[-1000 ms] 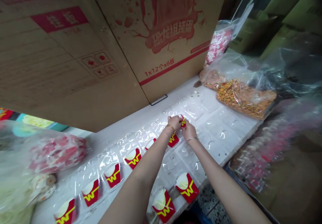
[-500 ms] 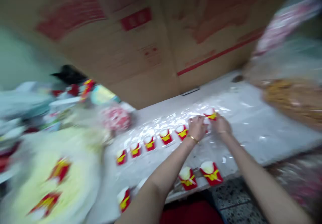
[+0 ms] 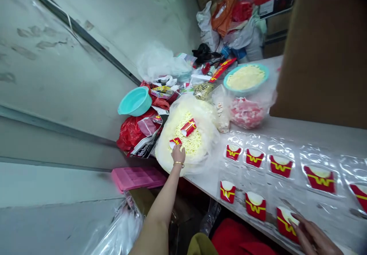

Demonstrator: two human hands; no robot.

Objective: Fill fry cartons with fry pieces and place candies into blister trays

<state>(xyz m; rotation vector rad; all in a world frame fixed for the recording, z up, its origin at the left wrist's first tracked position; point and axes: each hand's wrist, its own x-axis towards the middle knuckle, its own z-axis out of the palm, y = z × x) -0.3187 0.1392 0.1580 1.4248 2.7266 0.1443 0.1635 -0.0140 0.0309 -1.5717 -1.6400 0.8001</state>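
Dim and cool, with glints

The light is soft and greenish, its source out of view. White glare streaks the plastic (image 3: 353, 169) towards the table's (image 3: 321, 128) far edge, yet the cards (image 3: 254, 158) read clearly. The box (image 3: 323, 52) sinks into brown shade. Below the near edge lies darkness. The right hand (image 3: 314, 235) looks shaded and slightly soft, stretched by the wide lens.

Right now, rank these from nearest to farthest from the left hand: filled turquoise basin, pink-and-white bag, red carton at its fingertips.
1. Red carton: at the fingertips of the left hand.
2. Pink-and-white bag: to the right.
3. Filled turquoise basin: right, beyond the bag.
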